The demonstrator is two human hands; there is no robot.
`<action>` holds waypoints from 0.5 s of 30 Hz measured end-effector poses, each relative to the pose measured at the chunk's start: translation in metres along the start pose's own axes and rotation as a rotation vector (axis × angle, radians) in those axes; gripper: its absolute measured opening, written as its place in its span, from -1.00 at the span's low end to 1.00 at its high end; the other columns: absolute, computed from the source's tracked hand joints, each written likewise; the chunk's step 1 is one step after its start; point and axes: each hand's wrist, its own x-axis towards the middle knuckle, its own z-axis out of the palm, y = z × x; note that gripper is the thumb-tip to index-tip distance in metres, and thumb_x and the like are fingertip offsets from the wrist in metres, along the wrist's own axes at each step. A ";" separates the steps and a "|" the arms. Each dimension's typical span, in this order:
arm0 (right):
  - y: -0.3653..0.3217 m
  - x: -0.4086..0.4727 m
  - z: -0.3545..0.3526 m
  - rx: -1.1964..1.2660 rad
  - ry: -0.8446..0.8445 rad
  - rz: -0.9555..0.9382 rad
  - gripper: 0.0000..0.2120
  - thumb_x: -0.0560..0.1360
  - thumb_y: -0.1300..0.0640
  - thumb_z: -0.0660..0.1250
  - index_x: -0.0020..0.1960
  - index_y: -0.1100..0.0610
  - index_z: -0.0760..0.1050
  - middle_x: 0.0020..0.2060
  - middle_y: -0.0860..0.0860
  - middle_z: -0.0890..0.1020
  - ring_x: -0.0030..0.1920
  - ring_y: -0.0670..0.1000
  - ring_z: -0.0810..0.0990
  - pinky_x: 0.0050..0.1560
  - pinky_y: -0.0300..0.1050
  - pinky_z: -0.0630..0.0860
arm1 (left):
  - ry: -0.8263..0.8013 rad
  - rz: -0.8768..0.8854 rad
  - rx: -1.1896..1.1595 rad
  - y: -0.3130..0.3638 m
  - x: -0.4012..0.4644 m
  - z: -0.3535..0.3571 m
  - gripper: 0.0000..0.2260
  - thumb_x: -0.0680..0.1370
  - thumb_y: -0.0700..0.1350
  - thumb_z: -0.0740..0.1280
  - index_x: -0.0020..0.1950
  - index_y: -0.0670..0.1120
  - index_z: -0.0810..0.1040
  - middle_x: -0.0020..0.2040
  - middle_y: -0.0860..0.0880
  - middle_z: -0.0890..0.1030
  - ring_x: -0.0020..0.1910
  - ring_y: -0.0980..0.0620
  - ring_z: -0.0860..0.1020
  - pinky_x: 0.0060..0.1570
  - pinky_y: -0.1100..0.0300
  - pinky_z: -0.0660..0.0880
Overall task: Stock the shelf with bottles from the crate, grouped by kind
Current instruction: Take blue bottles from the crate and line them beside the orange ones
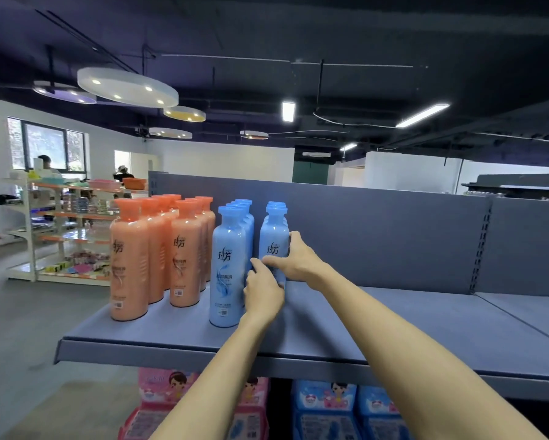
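Both hands on one blue bottle (274, 246) at front of second blue row: right hand (293, 257) wrapped round its right side, left hand (262, 289) pressing its lower left, fingers curled. Standing upright on grey shelf (393, 328), toward its left end. Orange bottles (158, 252) grouped at left edge in rows; blue bottles (228, 265) just beside them. Grouping well under way, apparently; right stretch of shelf bare. Crate out of view, so remaining stock impossible to judge.

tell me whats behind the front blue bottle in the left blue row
Behind the front blue bottle only the blue caps and slivers of shoulder of more blue bottles show, lined up toward the shelf's back panel. Their bodies are covered, so an exact count is unsure.
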 end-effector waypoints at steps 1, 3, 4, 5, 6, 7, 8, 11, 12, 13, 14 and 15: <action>0.000 -0.005 -0.001 -0.024 -0.022 0.008 -0.36 0.38 -0.13 0.52 0.27 0.06 0.27 0.11 0.03 0.58 0.12 0.06 0.61 0.03 0.03 0.61 | -0.003 0.002 -0.004 0.000 -0.006 -0.002 -0.43 0.55 -0.10 0.34 0.44 -0.28 0.17 0.29 -0.22 0.44 0.28 -0.22 0.44 0.21 -0.04 0.42; 0.004 -0.018 -0.003 -0.041 -0.026 0.014 -0.31 0.35 -0.17 0.52 0.32 0.04 0.28 0.12 -0.02 0.58 0.10 0.00 0.60 -0.02 -0.02 0.59 | -0.015 0.043 0.026 -0.002 -0.019 -0.007 -0.47 0.53 -0.07 0.36 0.38 -0.25 0.23 0.26 -0.20 0.45 0.25 -0.20 0.45 0.17 -0.01 0.43; 0.005 -0.024 -0.005 -0.049 -0.015 0.003 -0.33 0.36 -0.16 0.52 0.32 0.04 0.29 0.13 -0.04 0.57 0.08 -0.02 0.59 -0.02 -0.03 0.59 | -0.019 0.064 0.049 -0.003 -0.025 -0.010 -0.53 0.53 -0.07 0.37 0.32 -0.22 0.27 0.23 -0.18 0.46 0.24 -0.19 0.46 0.14 0.01 0.43; 0.004 -0.030 -0.008 -0.064 -0.011 -0.010 -0.36 0.39 -0.13 0.51 0.32 0.05 0.30 0.12 -0.04 0.55 0.07 -0.03 0.57 -0.01 -0.04 0.59 | -0.021 0.079 0.065 -0.004 -0.030 -0.013 -0.57 0.52 -0.07 0.37 0.28 -0.20 0.30 0.20 -0.17 0.47 0.22 -0.19 0.47 0.12 0.02 0.43; 0.003 -0.036 -0.011 -0.086 -0.014 -0.020 -0.38 0.41 -0.10 0.50 0.32 0.06 0.31 0.11 -0.05 0.53 0.05 -0.02 0.56 0.01 -0.03 0.59 | -0.023 0.093 0.070 -0.005 -0.035 -0.016 -0.60 0.52 -0.07 0.37 0.25 -0.17 0.31 0.18 -0.16 0.49 0.19 -0.18 0.49 0.10 0.02 0.44; 0.002 -0.041 -0.014 -0.106 -0.019 -0.025 -0.40 0.44 -0.08 0.50 0.34 0.07 0.31 0.07 -0.06 0.51 0.04 -0.02 0.55 0.03 -0.02 0.60 | -0.025 0.107 0.068 -0.006 -0.039 -0.019 -0.62 0.51 -0.07 0.37 0.23 -0.16 0.33 0.16 -0.14 0.51 0.16 -0.17 0.50 0.08 0.01 0.46; 0.000 -0.046 -0.017 -0.120 -0.020 -0.032 -0.41 0.45 -0.07 0.49 0.35 0.07 0.31 0.04 -0.08 0.49 0.03 -0.01 0.54 0.06 -0.01 0.61 | -0.024 0.121 0.062 -0.006 -0.044 -0.021 -0.63 0.50 -0.06 0.37 0.21 -0.14 0.34 0.14 -0.13 0.53 0.14 -0.16 0.51 0.05 0.02 0.47; -0.007 -0.064 -0.026 -0.146 -0.001 -0.087 -0.40 0.49 -0.06 0.47 0.41 0.07 0.30 0.08 -0.06 0.50 0.08 0.00 0.54 0.08 -0.04 0.59 | -0.002 0.167 0.041 -0.007 -0.058 -0.031 -0.65 0.49 -0.06 0.38 0.19 -0.10 0.37 0.08 -0.06 0.56 0.07 -0.10 0.53 0.00 0.06 0.46; -0.008 -0.072 -0.027 -0.170 0.009 -0.113 -0.41 0.50 -0.06 0.45 0.42 0.07 0.30 0.13 -0.03 0.51 0.10 0.00 0.53 0.04 -0.08 0.56 | 0.011 0.185 0.034 -0.008 -0.064 -0.033 -0.64 0.49 -0.06 0.38 0.22 -0.09 0.37 0.08 -0.03 0.57 0.05 -0.07 0.53 0.00 0.08 0.46; -0.007 -0.080 -0.027 -0.193 0.022 -0.139 -0.43 0.52 -0.05 0.44 0.42 0.07 0.30 0.18 -0.01 0.52 0.11 0.00 0.53 0.01 -0.13 0.52 | 0.026 0.200 0.031 -0.011 -0.070 -0.036 -0.61 0.49 -0.06 0.39 0.26 -0.08 0.37 0.10 -0.02 0.57 0.04 -0.04 0.53 0.01 0.10 0.45; -0.006 -0.089 -0.027 -0.206 0.036 -0.162 -0.46 0.53 -0.04 0.42 0.41 0.06 0.32 0.19 -0.01 0.53 0.11 -0.01 0.53 -0.03 -0.18 0.47 | 0.040 0.214 0.032 -0.014 -0.077 -0.037 -0.57 0.49 -0.06 0.39 0.31 -0.07 0.37 0.12 -0.01 0.57 0.06 -0.03 0.54 0.03 0.10 0.44; -0.002 -0.098 -0.026 -0.212 0.046 -0.178 -0.48 0.53 -0.03 0.42 0.40 0.07 0.33 0.18 -0.01 0.54 0.10 -0.01 0.54 -0.05 -0.22 0.45 | 0.053 0.225 0.032 -0.017 -0.082 -0.038 -0.53 0.49 -0.05 0.40 0.35 -0.07 0.36 0.15 -0.01 0.57 0.11 -0.03 0.55 0.06 0.10 0.44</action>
